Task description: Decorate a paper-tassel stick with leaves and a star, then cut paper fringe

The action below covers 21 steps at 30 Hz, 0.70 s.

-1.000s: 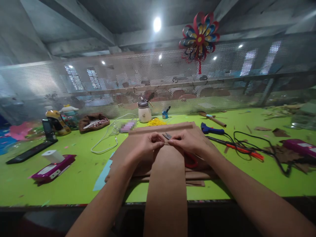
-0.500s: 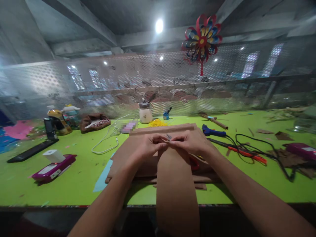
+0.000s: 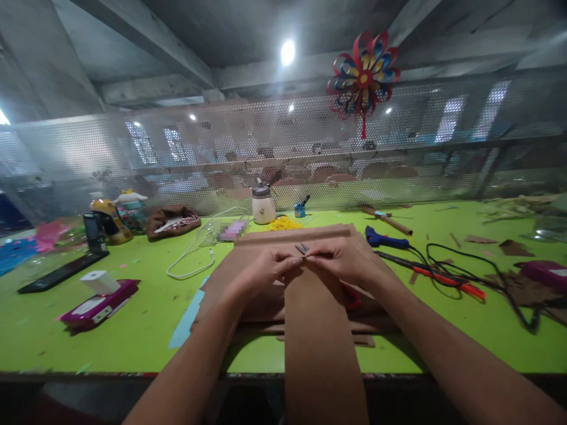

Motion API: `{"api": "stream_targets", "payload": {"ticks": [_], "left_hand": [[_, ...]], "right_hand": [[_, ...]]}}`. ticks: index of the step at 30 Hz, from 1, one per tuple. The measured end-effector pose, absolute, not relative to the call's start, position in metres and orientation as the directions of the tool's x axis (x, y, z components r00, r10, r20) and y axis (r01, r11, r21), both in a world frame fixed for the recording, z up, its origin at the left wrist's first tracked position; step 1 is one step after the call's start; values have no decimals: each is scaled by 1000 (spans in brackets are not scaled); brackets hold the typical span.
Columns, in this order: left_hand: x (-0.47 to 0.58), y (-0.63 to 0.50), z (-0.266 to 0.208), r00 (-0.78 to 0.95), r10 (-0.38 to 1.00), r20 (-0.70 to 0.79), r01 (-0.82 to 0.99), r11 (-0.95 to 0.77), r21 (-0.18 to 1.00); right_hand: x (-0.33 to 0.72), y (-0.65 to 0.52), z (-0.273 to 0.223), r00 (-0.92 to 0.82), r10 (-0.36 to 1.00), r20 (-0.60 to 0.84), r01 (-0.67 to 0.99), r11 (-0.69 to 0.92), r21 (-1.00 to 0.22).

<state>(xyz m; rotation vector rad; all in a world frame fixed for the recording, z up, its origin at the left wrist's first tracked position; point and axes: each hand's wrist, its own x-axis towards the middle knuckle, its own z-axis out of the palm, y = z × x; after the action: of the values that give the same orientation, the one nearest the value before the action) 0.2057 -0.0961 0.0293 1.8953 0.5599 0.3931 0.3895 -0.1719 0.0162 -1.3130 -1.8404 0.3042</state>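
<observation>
A long strip of brown paper runs from between my hands down over the table's front edge. My left hand pinches the strip's far end from the left. Close beside it, my right hand pinches the same end from the right, with fingertips nearly touching. Beneath both hands lies a stack of brown paper sheets. Grey metal tips, perhaps scissor blades, show just beyond my fingers. A red handle peeks out under my right wrist; the rest of it is hidden.
On the right lie a blue glue gun, a red-handled tool and black cables. A purple power strip with a white plug and a black phone stand sit left. A lidded jar stands behind the stack.
Both hands keep their pinch on the strip's end, fingers shifted only slightly. More of the grey metal tips shows now. The whole view has tilted a little.
</observation>
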Motion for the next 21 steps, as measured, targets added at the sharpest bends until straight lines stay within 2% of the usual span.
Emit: {"api": "stream_targets", "payload": {"ticks": [10,16,21], "left_hand": [[208,-90,21,835,541,102,135,-380,915],[211,-94,24,835,522,172,107,-461,881],[215,-93,21,767,595,240,124,-504,855]], "right_hand": [[392,-170,15,-110,839,532,646,468,-603],[392,-170,18,-75,851,519,648,438,-624],[388,-174,24,-46,871,489,657,395,-642]]}}
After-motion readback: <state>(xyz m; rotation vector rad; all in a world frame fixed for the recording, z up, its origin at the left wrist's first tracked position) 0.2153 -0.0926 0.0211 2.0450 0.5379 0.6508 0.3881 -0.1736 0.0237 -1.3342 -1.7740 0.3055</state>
